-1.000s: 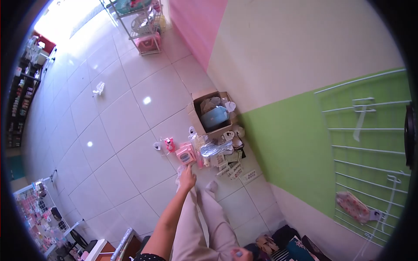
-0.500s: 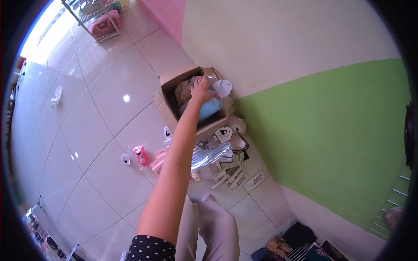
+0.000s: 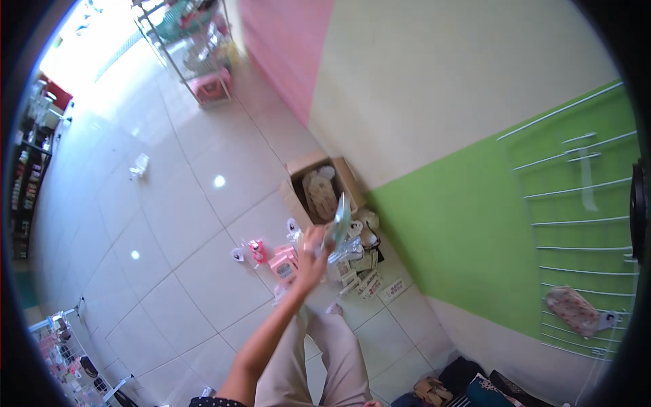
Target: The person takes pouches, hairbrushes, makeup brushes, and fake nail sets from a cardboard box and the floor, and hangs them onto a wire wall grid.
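Observation:
My left hand (image 3: 312, 252) is closed on a pale blue plastic-wrapped packet (image 3: 340, 220), blurred by motion, and holds it up over the goods on the floor. Just beyond it stands an open cardboard box (image 3: 298, 199) with brown, patterned wrapped items (image 3: 321, 195) inside. Below the hand lie pink boxes (image 3: 285, 266), a pink figure-shaped item (image 3: 258, 252) in clear wrap, silvery packets (image 3: 347, 248) and several flat white packs (image 3: 369, 283). Only a sliver of my right hand (image 3: 373, 403) shows at the bottom edge, its fingers hidden.
The green and cream wall (image 3: 434, 230) rises close on the right, with a white wire rack (image 3: 576, 248) holding a patterned pouch (image 3: 573, 311). A shelf rack (image 3: 196, 68) stands at the far end. Crumpled plastic (image 3: 140, 166) lies on the tiles; folded cloth items (image 3: 468, 380) sit lower right.
My left hand has come out of the box with the blue packet and moved back toward me. The view has shifted, showing more of the wire rack and the far shelf.

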A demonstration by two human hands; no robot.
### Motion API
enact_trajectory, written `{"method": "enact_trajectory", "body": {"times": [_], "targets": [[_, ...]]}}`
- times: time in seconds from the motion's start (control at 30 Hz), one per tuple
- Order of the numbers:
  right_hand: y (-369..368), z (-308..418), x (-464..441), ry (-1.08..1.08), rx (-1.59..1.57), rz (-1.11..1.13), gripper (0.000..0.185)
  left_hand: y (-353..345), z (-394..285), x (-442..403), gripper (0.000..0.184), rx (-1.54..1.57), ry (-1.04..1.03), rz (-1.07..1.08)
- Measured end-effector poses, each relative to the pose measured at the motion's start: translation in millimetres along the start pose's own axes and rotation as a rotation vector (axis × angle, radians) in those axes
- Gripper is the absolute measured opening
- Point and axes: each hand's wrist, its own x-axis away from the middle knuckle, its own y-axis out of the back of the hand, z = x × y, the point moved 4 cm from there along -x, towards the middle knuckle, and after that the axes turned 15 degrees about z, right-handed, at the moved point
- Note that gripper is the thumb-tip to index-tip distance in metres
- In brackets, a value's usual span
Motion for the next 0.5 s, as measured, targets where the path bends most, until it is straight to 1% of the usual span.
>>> {"method": "enact_trajectory", "body": {"times": [0.07,0.13,0.17,0.2,0.23,0.27,0.33,0.4,0.47,0.5], "targets": [[11.9,11.2,-8.5,-0.054,-0.542,0.098,0.01,19.6,-54.7,41.2,0.032,0.211,0.119,-0.051],[23.1,19.3,-13.0,-0.138,-1.085,0.211,0.01,32.7,-93.9,78.6,0.038,0.737,0.365,-0.024],[41.8,22.4,-18.9,-0.036,-0.811,0.172,0.011,40.9,-113.9,87.8,0.038,0.734,0.347,-0.019],[50.3,45.2,-16.0,0.017,-0.785,0.178,0.011,43.7,-126.9,100.1,0.04,1.022,0.388,-0.044],[52.8,93.2,-1.6,0.081,-0.917,0.273,0.009,44.2,-141.8,111.3,0.042,1.31,0.432,-0.065],[50.7,141.4,6.6,0.178,-0.796,0.348,0.013,51.4,-166.3,118.4,0.042,1.307,0.427,-0.046],[41.6,236.1,55.5,0.395,-0.824,0.392,0.017,67.7,-232.4,110.4,0.045,1.555,0.305,0.153],[37.9,279.2,80.6,0.688,-0.727,0.299,0.022,71.6,-280.0,114.0,0.045,1.574,0.246,0.206],[28.2,305.7,100.7,1.05,-0.431,-0.077,0.031,68.5,-311.1,115.9,0.047,1.621,0.133,0.277],[19.1,316.3,110.5,1.19,-0.126,-0.15,0.035,62.5,-318.6,118.2,0.047,1.607,0.122,0.311]]}}
